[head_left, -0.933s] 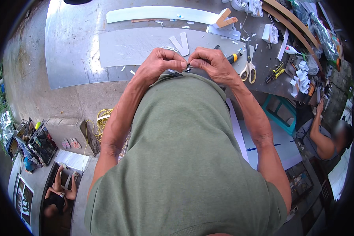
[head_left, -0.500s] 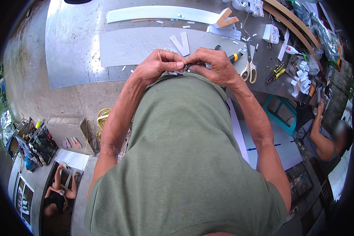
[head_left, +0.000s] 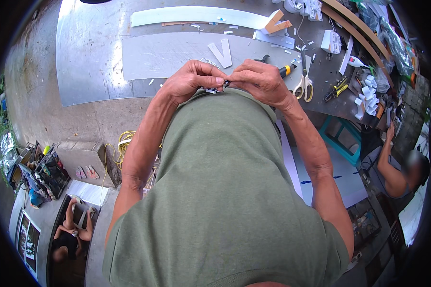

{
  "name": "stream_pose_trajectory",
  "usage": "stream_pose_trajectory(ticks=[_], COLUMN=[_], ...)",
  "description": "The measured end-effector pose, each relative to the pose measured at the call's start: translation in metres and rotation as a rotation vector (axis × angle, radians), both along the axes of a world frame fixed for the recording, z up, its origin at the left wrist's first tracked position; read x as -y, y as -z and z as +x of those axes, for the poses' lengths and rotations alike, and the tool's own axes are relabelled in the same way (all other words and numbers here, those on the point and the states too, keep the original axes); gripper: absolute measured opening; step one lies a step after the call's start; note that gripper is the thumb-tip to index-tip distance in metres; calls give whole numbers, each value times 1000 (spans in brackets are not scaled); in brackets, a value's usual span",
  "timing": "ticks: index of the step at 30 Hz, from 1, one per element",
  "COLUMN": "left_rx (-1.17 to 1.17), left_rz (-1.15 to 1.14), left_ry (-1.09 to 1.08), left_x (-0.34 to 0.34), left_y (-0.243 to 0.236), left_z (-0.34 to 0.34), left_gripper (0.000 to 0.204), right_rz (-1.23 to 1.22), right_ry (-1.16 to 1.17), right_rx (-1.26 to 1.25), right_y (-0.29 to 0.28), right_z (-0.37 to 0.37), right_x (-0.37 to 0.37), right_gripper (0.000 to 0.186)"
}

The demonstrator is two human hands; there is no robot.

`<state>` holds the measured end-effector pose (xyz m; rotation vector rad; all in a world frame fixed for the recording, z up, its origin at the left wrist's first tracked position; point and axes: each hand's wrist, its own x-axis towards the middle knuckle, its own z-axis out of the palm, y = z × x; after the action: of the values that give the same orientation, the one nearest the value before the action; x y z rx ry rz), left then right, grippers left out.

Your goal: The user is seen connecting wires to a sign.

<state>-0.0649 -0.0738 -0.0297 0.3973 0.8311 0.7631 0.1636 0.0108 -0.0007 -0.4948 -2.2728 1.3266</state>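
Close to my body, my left hand [head_left: 192, 81] and my right hand [head_left: 261, 81] meet fingertip to fingertip. Both pinch a small black piece [head_left: 226, 83], perhaps wire or tape; its exact kind is too small to make out. A small white strip [head_left: 210, 90] hangs just under my left fingers, and more of a white chain [head_left: 208, 61] shows beyond them. Past the hands, a white V-shaped letter piece [head_left: 220, 53] lies on a pale sheet [head_left: 163, 55]. Right of my right hand are a yellow and black cutter [head_left: 287, 71] and scissors [head_left: 303, 86].
The metal worktable [head_left: 88, 52] carries a long white strip [head_left: 201, 16], pliers [head_left: 336, 91], curled white pieces [head_left: 367, 98] and a glue bottle [head_left: 355, 61]. A teal stool [head_left: 342, 138] stands below its right edge. One person [head_left: 395, 167] works at the right; another [head_left: 72, 234] sits lower left.
My right fingers have shifted slightly and closed in toward my left fingertips around the black piece. My left hand has barely moved.
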Motion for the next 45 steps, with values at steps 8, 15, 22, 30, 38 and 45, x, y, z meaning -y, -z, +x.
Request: stream_pose_trajectory(ticks=[8, 15, 22, 30, 38, 45], left_rx=[-32, -242, -482, -719, -848, -614], left_rz=[11, 145, 346, 549, 654, 277], left_ry=[-19, -16, 25, 15, -11, 32], left_x=[1, 3, 1, 2, 0, 0], left_y=[-1, -11, -22, -29, -27, -29], left_z=[2, 5, 6, 14, 20, 16], left_gripper=[15, 20, 23, 23, 23, 23], right_rz=[124, 77, 19, -101, -101, -173], right_ry=[26, 58, 100, 124, 127, 161], right_rx=[-29, 4, 22, 110, 149, 123], right_y=[1, 3, 0, -5, -8, -3], right_z=[2, 1, 1, 5, 5, 6], right_x=[0, 2, 2, 1, 4, 10], right_gripper=[25, 15, 11, 9, 9, 12])
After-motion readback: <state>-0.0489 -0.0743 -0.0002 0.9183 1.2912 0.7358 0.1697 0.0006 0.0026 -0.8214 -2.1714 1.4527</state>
